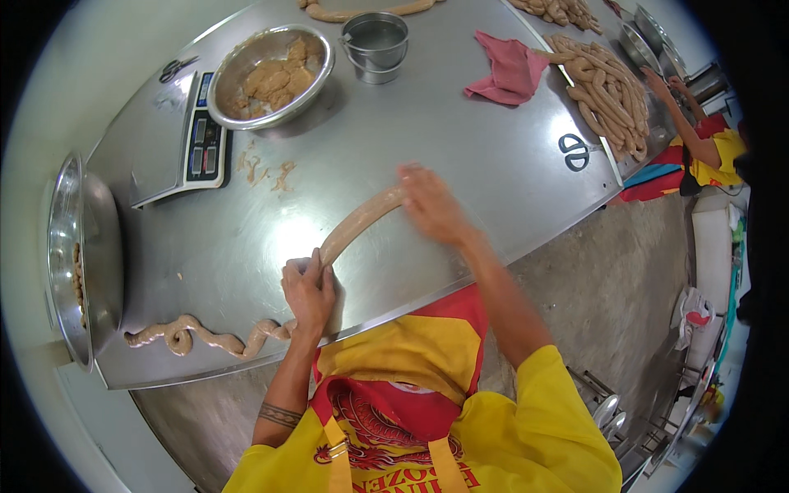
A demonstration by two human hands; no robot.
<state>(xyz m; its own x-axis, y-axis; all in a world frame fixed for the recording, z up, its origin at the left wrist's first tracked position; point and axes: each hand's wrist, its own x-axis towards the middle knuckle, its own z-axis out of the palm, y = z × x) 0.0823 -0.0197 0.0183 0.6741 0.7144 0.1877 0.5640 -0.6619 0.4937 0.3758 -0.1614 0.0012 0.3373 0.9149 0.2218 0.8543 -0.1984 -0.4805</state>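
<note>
A long, plump raw sausage [360, 222] lies in a curve on the steel table in front of me. My left hand [309, 294] is closed around its near end, the thumb and fingers pinching it. At the far end my right hand [436, 205] is over or against the sausage, its fingers smeared by motion, so their grip cannot be made out. From beside my left wrist a thinner, coiled and kinked length of sausage [234, 343] trails leftward along the table's near edge.
A steel bowl of meat paste [325, 62] stands beside a digital scale [191, 177]. Behind are scissors [173, 71], a metal pail [376, 76] and a pink cloth [507, 70]. Dark-handled scissors [573, 153] and piled sausages [604, 94] lie right. A large bowl [100, 246] stands left; a co-worker [707, 152] works far right.
</note>
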